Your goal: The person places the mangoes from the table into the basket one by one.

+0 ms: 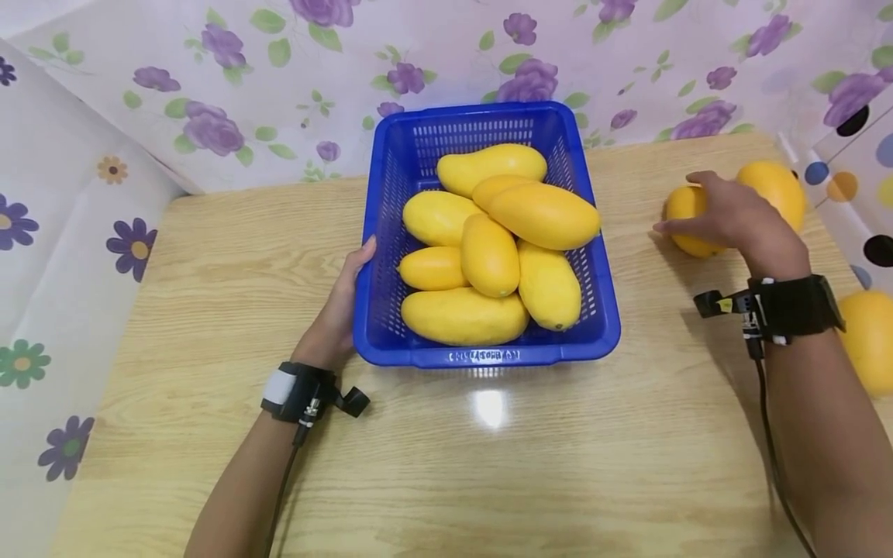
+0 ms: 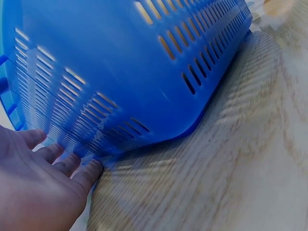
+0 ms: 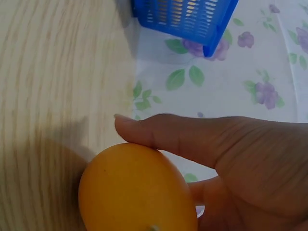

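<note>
A blue plastic basket (image 1: pixel 488 356) full of several yellow mangoes (image 1: pixel 463 316) stands on the wooden table. Against its left side rests my left hand (image 1: pixel 338 302); the left wrist view shows the fingers (image 2: pixel 86 174) laid fairly straight along the slotted wall (image 2: pixel 110 62). Over at the right, my right hand (image 1: pixel 743 213) grips a mango (image 1: pixel 686 208), with the thumb on one side and the fingers around the other. In the right wrist view that mango (image 3: pixel 137 190) sits beneath the thumb, its lower end cut off by the frame.
Another mango (image 1: pixel 777 190) lies just beyond my right hand, and one more (image 1: pixel 868 341) is partly behind my right forearm. A flowered sheet (image 1: pixel 279 93) hangs along the table's back edge. Wood surface (image 1: pixel 230 256) extends left of the basket.
</note>
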`<state>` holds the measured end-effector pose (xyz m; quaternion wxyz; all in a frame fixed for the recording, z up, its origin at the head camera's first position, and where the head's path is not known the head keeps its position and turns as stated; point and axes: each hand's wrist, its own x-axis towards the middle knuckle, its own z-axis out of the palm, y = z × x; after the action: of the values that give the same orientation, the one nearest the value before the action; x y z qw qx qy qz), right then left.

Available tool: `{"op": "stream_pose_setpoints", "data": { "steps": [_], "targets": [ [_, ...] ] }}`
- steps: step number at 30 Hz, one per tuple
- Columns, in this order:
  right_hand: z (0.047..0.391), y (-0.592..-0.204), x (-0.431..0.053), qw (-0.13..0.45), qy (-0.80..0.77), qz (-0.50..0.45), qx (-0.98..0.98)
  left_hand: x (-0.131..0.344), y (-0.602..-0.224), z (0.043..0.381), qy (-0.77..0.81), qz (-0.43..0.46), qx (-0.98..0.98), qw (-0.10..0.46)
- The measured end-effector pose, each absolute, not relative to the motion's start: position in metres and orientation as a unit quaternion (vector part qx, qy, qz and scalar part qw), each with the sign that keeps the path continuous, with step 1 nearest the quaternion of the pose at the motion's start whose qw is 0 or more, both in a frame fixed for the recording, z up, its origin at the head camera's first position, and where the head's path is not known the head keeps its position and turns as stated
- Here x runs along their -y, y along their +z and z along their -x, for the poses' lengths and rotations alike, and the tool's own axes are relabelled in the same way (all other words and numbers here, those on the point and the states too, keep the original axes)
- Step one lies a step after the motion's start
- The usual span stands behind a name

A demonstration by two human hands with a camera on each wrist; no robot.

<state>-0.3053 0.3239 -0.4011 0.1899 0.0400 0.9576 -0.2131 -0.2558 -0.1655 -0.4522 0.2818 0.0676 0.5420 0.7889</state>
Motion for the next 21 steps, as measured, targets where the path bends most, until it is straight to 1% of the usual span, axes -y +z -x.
{"op": "stream_pose_setpoints", "data": {
  "steps": [3,6,14,21],
  "targets": [
    [0.307,-0.398,-0.320,0.191,-0.210,-0.036,-0.958,0.166,-0.452,0.256,0.790,-0.066,-0.540,0.282],
    [0.305,-0.392,-0.317,0.179,-0.215,-0.029,-0.960,0.166,-0.452,0.257,0.792,-0.064,-0.539,0.281],
    [0.297,-0.378,-0.305,0.114,-0.215,-0.011,-0.970,0.165,-0.451,0.256,0.797,-0.068,-0.532,0.278],
    [0.286,-0.365,-0.290,0.072,-0.233,0.001,-0.970,0.164,-0.451,0.256,0.797,-0.072,-0.531,0.278]
  ]
}}
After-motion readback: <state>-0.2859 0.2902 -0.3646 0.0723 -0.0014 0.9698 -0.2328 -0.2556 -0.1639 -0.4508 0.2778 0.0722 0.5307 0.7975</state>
